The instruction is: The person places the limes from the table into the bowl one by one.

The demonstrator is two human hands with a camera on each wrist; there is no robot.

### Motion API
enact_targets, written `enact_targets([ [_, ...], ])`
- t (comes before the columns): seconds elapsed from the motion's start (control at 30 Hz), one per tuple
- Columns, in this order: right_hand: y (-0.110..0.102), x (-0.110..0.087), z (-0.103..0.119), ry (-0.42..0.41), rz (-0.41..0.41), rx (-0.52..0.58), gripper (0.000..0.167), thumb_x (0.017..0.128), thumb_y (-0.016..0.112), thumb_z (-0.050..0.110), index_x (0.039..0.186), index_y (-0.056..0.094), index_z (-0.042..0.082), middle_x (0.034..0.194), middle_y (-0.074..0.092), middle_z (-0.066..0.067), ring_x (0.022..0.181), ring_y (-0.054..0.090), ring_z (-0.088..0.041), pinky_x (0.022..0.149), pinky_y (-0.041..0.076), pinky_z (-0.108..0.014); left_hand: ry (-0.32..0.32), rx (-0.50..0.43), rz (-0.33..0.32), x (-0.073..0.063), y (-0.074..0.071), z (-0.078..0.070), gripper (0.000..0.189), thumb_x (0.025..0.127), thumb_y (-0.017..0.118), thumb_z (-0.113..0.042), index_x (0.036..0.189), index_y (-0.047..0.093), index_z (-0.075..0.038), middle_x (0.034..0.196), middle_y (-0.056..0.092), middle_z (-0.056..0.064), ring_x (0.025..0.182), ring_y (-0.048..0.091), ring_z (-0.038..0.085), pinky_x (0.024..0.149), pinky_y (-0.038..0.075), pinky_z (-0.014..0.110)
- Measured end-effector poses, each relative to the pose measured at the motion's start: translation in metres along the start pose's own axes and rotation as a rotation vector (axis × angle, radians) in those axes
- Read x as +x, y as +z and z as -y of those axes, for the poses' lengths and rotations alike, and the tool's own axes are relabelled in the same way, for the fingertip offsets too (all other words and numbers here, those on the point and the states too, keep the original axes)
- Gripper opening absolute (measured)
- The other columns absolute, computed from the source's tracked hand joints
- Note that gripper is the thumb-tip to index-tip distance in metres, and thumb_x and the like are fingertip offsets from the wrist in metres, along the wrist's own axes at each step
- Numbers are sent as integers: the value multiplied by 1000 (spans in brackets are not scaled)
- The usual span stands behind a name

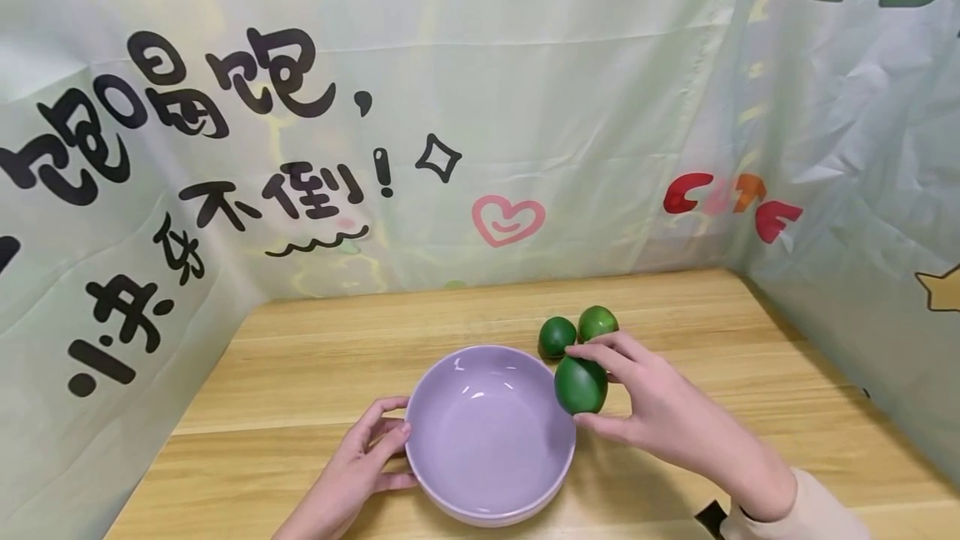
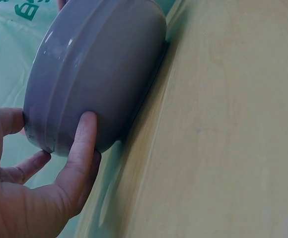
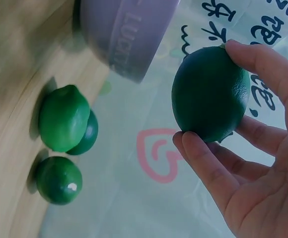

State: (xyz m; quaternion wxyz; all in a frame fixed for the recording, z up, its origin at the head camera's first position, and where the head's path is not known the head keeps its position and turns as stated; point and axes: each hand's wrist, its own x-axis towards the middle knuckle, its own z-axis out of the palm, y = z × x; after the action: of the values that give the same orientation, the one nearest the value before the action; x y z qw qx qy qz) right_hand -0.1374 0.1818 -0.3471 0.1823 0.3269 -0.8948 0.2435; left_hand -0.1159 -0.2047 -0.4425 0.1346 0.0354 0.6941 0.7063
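Observation:
A lavender bowl [image 1: 491, 432] stands on the table, its inside bare. My left hand [image 1: 367, 452] holds it at the left side; in the left wrist view one fingertip touches the rim and other fingers [image 2: 84, 134] lie against the outer wall. My right hand [image 1: 637, 394] pinches a dark green lime [image 1: 581, 385] between thumb and fingertips, close to the bowl's right rim. In the right wrist view this lime [image 3: 211, 94] is raised off the table. Beyond it sit two more limes, one darker [image 1: 557, 337] and one lighter [image 1: 598, 323], partly covered by my fingers.
The right wrist view shows three limes on the table, a bright one [image 3: 64, 119] overlapping a second, and a round one [image 3: 59, 180] beside them. A printed cloth [image 1: 525, 107] hangs behind and along both sides of the wooden table [image 1: 322, 340].

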Motion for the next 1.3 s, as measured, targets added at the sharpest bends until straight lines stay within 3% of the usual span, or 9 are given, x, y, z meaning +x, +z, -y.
enact_targets([
  [0.37,12,6,9,-96,17,21,65,77,98,23,136,70,18,130,64,4,105,71,-10,88,67,-29,30,5,8,1,0,-2,51,112,59,-27,157,43,-12,141,55,26,118,66,29,92,69,49],
  [0.73,23,7,15,-64,129,58,62,83,95,31,137,68,17,133,63,6,108,67,-4,91,66,-28,19,1,7,1,0,-1,51,112,59,-28,158,43,-13,141,54,27,118,67,29,93,69,49],
  [1.03,29,8,22,-16,211,80,59,86,92,36,137,68,16,135,62,3,110,68,-9,91,66,-28,11,-3,11,1,1,0,52,111,60,-28,158,43,-12,138,56,23,118,67,28,93,69,49],
  [1.3,40,6,23,-83,212,108,58,86,93,34,135,69,17,130,61,2,109,65,-9,91,65,-25,5,-7,11,1,0,1,52,111,60,-29,157,43,-12,138,57,22,118,67,28,94,69,50],
])
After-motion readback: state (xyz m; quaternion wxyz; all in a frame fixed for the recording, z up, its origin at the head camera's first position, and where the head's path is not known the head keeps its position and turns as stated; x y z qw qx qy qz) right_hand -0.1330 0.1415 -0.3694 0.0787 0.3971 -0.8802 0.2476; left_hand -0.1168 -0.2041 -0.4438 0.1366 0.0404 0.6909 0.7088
